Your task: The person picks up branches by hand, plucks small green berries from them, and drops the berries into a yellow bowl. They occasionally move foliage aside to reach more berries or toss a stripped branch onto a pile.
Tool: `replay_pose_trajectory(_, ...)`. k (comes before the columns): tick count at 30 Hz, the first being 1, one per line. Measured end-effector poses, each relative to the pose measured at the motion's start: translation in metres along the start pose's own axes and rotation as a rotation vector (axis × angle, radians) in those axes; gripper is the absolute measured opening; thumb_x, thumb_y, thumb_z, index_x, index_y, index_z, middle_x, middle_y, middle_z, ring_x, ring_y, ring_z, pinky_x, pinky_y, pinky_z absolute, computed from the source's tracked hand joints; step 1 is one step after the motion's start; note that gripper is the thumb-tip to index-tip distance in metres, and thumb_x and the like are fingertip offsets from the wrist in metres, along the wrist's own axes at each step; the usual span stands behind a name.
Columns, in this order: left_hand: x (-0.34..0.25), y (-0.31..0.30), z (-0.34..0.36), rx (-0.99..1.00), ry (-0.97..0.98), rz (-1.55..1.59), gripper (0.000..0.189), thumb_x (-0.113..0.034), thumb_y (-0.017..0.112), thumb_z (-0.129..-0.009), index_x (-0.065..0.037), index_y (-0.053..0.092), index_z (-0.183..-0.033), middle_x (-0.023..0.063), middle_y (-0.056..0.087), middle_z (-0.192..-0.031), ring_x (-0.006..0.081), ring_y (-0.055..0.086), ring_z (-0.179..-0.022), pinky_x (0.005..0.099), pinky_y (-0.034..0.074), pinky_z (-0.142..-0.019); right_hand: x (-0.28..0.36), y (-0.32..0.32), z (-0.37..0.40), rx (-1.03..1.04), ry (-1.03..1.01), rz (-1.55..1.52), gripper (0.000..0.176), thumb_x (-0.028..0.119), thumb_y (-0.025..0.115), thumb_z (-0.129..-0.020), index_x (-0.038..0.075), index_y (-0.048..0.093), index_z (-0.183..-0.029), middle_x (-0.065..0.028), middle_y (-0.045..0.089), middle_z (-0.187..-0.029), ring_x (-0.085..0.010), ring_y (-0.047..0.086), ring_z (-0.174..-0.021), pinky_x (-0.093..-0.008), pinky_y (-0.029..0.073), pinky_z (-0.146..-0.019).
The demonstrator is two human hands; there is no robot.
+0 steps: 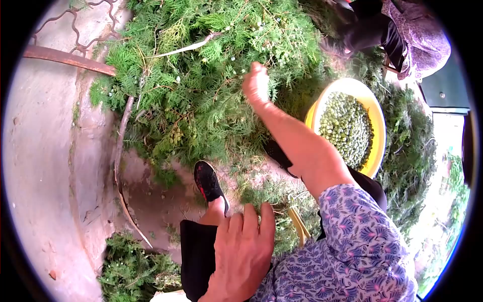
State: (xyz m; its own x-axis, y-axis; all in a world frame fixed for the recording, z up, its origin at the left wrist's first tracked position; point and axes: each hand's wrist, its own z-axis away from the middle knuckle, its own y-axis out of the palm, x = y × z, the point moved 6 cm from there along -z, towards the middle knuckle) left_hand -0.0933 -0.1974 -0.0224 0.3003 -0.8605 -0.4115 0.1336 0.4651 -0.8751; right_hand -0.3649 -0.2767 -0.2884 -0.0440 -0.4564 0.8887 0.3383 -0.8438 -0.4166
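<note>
My right hand (257,86) reaches over a large heap of green, scale-leaved conifer branches (201,95). Its fingers look curled inward, and whatever they grip among the sprigs is hidden. Lower down, my left hand (244,251) hangs above my lap with its back showing, fingers stretched out and nothing visible in them. Beside my right forearm stands a yellow tub (378,133) holding many small, round, pale green cones or berries (344,128).
Another person (420,43) sits at the upper right in a patterned top. A rusty metal bar (70,59) and a long bare stick (118,161) lie at the left on concrete (45,166). More cut greenery (136,267) lies at lower left. My black shoe (206,180) rests by the heap.
</note>
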Motion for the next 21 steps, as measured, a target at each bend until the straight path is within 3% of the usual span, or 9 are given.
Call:
replay_pose_trajectory(1,-0.001,-0.001,-0.001,-0.025,0.026,-0.009,0.036,-0.005,0.052,-0.073,0.002,0.053,-0.108,0.0182,0.057,-0.095,0.0243,0.055,-0.076,0.0337,0.044,-0.068,-0.013,-0.014,-0.026,-0.099,-0.147,0.204,0.028,0.018,0.040,-0.085,-0.002,0.041,-0.105,-0.0152,0.052,-0.087,-0.0214,0.050,-0.077,-0.0369,0.044,-0.066)
replay_pose_trajectory(5,-0.009,-0.027,-0.014,-0.048,0.015,-0.044,0.032,-0.009,0.050,-0.075,-0.001,0.053,-0.106,0.0135,0.055,-0.093,0.0241,0.053,-0.082,0.0351,0.043,-0.078,-0.039,-0.032,-0.062,0.120,0.341,-0.537,0.042,0.001,0.048,-0.081,-0.003,0.029,-0.118,-0.0234,0.047,-0.105,-0.0215,0.058,-0.063,-0.0344,0.053,-0.050)
replay_pose_trajectory(6,-0.005,-0.026,-0.022,0.175,-0.082,0.063,0.033,-0.008,0.049,-0.075,-0.002,0.053,-0.107,0.0129,0.055,-0.094,0.0240,0.053,-0.084,0.0349,0.042,-0.079,-0.040,-0.031,-0.061,0.137,0.349,-0.699,0.054,0.003,0.049,-0.084,-0.002,0.018,-0.128,-0.0246,0.048,-0.102,-0.0225,0.060,-0.059,-0.0329,0.055,-0.045)
replay_pose_trajectory(8,-0.002,-0.012,-0.020,0.401,-0.178,0.171,0.034,-0.007,0.049,-0.075,-0.002,0.052,-0.108,0.0122,0.055,-0.094,0.0239,0.053,-0.085,0.0347,0.042,-0.079,-0.042,-0.028,-0.057,0.133,0.388,-0.675,0.040,0.010,0.051,-0.087,-0.004,0.030,-0.118,-0.0217,0.052,-0.093,-0.0213,0.058,-0.052,-0.0297,0.052,-0.040)
replay_pose_trajectory(10,-0.009,-0.022,-0.020,0.012,-0.001,-0.044,0.034,-0.006,0.049,-0.075,-0.002,0.052,-0.108,0.0127,0.054,-0.096,0.0245,0.052,-0.089,0.0349,0.042,-0.079,-0.049,-0.028,-0.054,0.101,0.573,-0.419,0.025,0.018,0.057,-0.086,-0.005,0.048,-0.087,-0.0133,0.056,-0.067,-0.0151,0.053,-0.042,-0.0273,0.046,-0.033)
replay_pose_trajectory(11,-0.011,-0.020,-0.016,0.010,0.002,-0.045,0.034,-0.006,0.049,-0.075,-0.002,0.052,-0.108,0.0127,0.054,-0.096,0.0245,0.052,-0.089,0.0349,0.042,-0.079,-0.050,-0.029,-0.048,0.006,0.571,-0.366,0.023,0.018,0.058,-0.086,-0.003,0.053,-0.080,-0.0083,0.053,-0.054,-0.0114,0.049,-0.038,-0.0244,0.042,-0.030)
replay_pose_trajectory(13,-0.013,-0.018,-0.015,0.097,-0.031,-0.029,0.035,-0.007,0.049,-0.075,-0.002,0.051,-0.110,0.0130,0.054,-0.102,0.0247,0.053,-0.092,0.0344,0.042,-0.080,-0.027,-0.028,-0.022,-0.019,0.635,-0.290,0.018,0.014,0.057,-0.085,-0.004,0.054,-0.082,-0.0104,0.056,-0.058,-0.0109,0.049,-0.038,-0.0231,0.041,-0.029)
replay_pose_trajectory(19,-0.004,0.001,-0.008,0.015,0.007,-0.025,0.036,-0.014,0.059,-0.075,-0.001,0.053,-0.108,0.0138,0.058,-0.095,0.0277,0.057,-0.089,0.0368,0.045,-0.076,0.038,0.024,0.096,0.021,0.554,-0.830,0.011,0.005,0.054,-0.084,-0.002,0.049,-0.092,-0.0132,0.057,-0.076,-0.0165,0.053,-0.044,-0.0266,0.047,-0.035)
replay_pose_trajectory(21,0.001,0.001,-0.006,0.006,-0.023,-0.017,0.036,-0.014,0.060,-0.075,-0.001,0.053,-0.108,0.0133,0.058,-0.095,0.0268,0.056,-0.087,0.0367,0.045,-0.075,0.036,0.040,0.128,-0.127,0.753,-1.086,0.016,0.004,0.052,-0.085,-0.003,0.045,-0.097,-0.0140,0.056,-0.077,-0.0199,0.056,-0.047,-0.0308,0.048,-0.037)
